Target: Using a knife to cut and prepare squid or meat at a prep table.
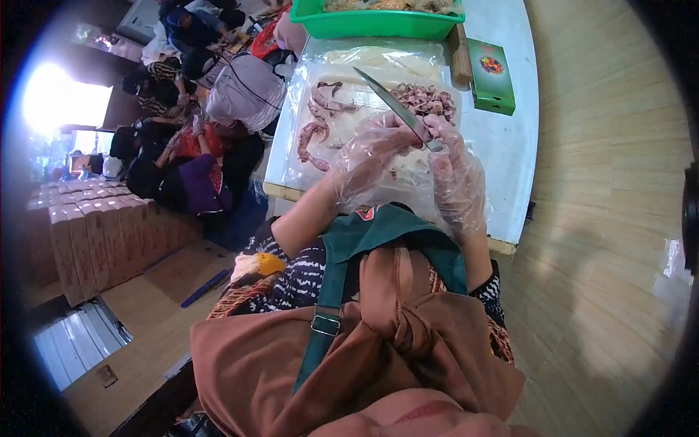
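My right hand (pixel 450 158), in a clear plastic glove, grips a knife (pixel 390 101) whose blade slants up and to the left. My left hand (pixel 374 145), gloved the same way, has its fingers curled close to the blade's lower end; whatever is between them is hidden. Under both hands lies a whitish board or tray (pixel 349 128) covered with clear plastic. Long pinkish strips of raw meat or seafood (pixel 314 134) rest at its left. A heap of small cut pieces (pixel 428 101) sits behind my right hand.
A green plastic basin (pixel 377 24) with food in it stands at the table's far end. Right of the board are a wooden block (pixel 460 54) and a green box (pixel 491 76). Several people (pixel 240 87) work at the left, near stacked cartons (pixel 120 235).
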Tool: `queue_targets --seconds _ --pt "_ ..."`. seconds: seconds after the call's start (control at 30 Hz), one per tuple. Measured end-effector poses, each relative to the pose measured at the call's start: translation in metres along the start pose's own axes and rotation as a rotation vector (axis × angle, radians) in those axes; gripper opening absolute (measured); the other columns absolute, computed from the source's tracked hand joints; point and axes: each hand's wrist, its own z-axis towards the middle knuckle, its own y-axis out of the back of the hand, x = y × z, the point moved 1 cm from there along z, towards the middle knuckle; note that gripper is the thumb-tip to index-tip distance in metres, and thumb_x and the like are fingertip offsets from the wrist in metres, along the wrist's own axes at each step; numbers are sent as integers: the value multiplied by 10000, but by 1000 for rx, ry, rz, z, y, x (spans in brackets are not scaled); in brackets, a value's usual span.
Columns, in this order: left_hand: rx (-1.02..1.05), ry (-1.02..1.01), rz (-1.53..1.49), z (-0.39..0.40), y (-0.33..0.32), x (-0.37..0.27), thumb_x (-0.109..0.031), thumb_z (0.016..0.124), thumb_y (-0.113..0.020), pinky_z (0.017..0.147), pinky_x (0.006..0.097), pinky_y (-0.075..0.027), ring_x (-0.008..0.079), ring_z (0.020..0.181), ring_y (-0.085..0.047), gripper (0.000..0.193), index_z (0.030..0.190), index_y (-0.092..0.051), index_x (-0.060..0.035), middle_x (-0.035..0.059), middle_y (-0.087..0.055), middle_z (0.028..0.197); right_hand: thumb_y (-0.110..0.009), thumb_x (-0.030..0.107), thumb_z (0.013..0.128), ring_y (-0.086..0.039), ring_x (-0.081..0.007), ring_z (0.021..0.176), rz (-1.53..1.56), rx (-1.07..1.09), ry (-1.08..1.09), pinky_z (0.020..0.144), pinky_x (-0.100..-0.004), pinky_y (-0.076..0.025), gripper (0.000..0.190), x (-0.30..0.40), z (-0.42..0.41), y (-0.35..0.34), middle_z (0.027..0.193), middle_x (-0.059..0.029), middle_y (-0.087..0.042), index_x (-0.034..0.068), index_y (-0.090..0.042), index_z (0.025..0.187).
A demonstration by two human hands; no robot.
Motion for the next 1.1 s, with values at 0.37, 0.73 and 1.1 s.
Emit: queue_targets --seconds 0.37,0.73,1.1 --pt "-134 320 -537 9 -18 -26 -116 896 -597 847 243 -476 137 904 -595 143 992 -599 -10 70 -613 969 -388 447 976 -403 -75 569 202 -22 -140 521 -243 -339 482 -20 2 -4 643 14 -460 51 -520 1217" --pt "-95 186 -228 12 -12 -17 -143 887 -621 724 232 -416 96 804 -540 115 907 -579 -37 35 -601 862 -411 518 946 -373 -48 536 343 -38 -287 476 -212 -272 502 -24 5 -9 647 41 -474 98 -546 1186" --pt "-135 192 -133 10 -9 -19 -134 869 -635 708 242 -398 109 772 -522 106 866 -562 -59 30 -587 815 -445 393 970 -401 -73 611 347 -15 -419 560 -249 -353 404 -41 7 -8 673 32 -465 51 -597 1123"
